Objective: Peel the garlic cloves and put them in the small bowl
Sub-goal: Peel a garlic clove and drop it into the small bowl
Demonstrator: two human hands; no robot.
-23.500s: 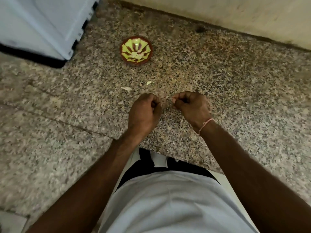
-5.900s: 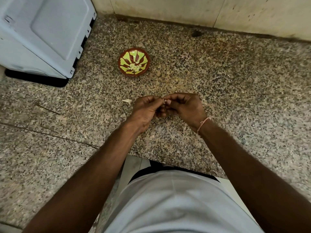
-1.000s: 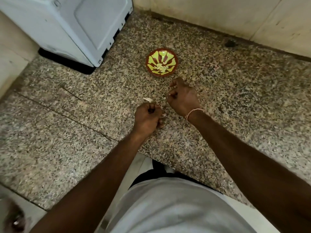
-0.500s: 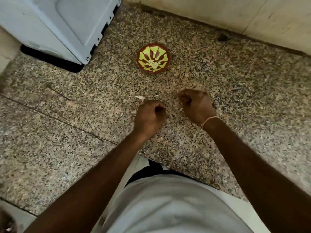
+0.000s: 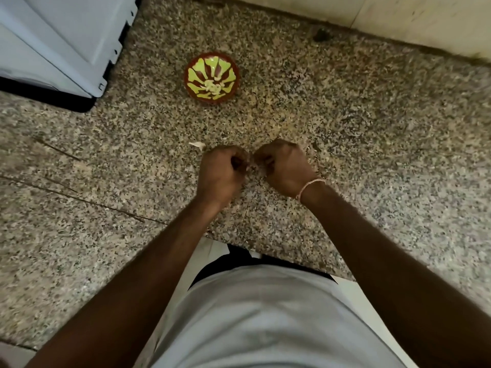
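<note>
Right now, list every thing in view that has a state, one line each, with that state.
small bowl: upright on the granite counter, pale peeled cloves lying inside.
peeled garlic cloves: heaped at the bowl's bottom.
left hand: fingers curled; what it holds is hidden.
right hand: fingers curled, close beside the left; contents hidden.
garlic skin scrap: loose on the counter, just beyond the left hand.

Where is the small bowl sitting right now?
In the head view the small red bowl with yellow-green stripes sits on the speckled granite counter, beyond the left hand, right of the white appliance.
</note>
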